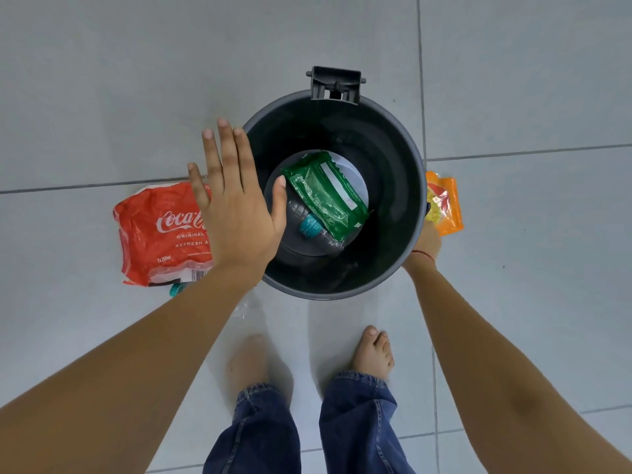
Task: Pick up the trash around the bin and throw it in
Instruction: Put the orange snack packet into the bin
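Note:
A round dark grey bin (403,186) stands on the tiled floor in front of my bare feet. Inside it lie a green packet (328,193) and a crushed clear bottle with a teal cap (309,227). My left hand (236,203) hovers flat and open over the bin's left rim, fingers spread, holding nothing. My right hand (425,244) is low beside the bin's right wall, mostly hidden by it, gripping an orange snack packet (444,203). A red Coca-Cola wrapper (157,234) lies on the floor left of the bin, partly under my left hand.
A teal cap (176,289) and a bit of clear plastic (244,307) lie by the wrapper's near edge. The bin's hinge bracket (335,84) sticks out at its far side. Grey tiles surround the bin.

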Tool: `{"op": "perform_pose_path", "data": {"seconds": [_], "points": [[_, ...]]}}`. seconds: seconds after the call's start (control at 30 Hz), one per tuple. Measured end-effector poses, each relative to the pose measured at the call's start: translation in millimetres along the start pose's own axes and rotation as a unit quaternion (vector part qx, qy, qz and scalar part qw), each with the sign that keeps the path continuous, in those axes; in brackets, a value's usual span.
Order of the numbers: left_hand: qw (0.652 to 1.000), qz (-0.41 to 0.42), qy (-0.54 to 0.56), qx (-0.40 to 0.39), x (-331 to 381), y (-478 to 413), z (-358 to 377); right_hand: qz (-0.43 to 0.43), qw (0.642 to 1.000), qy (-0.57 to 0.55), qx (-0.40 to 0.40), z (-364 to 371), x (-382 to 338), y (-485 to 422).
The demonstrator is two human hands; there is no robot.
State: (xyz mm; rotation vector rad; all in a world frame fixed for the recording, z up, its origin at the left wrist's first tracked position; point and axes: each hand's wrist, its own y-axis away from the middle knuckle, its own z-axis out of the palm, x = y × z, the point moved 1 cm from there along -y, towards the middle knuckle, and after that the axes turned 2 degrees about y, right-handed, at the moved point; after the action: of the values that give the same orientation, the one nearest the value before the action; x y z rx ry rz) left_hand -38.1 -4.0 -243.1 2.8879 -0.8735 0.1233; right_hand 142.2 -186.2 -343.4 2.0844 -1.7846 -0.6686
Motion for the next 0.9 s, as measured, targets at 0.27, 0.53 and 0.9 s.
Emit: {"op": "perform_pose_path", "data": {"seconds": [0.27, 0.53, 0.9], "points": [[1.000, -0.003, -0.002, -0.021, 0, 0, -4, -0.194, 0.934, -0.209, 0.216, -120, -36, 102], [0.999, -0.008, 0.034, -0.014, 1, 2, -7, -0.328, 0.936, 0.109, -0.066, -60, -79, 152], [0.999, -0.006, 0.047, -0.001, -1, 0, 0, -0.321, 0.925, 0.160, -0.125, -67, -116, 112]]}}
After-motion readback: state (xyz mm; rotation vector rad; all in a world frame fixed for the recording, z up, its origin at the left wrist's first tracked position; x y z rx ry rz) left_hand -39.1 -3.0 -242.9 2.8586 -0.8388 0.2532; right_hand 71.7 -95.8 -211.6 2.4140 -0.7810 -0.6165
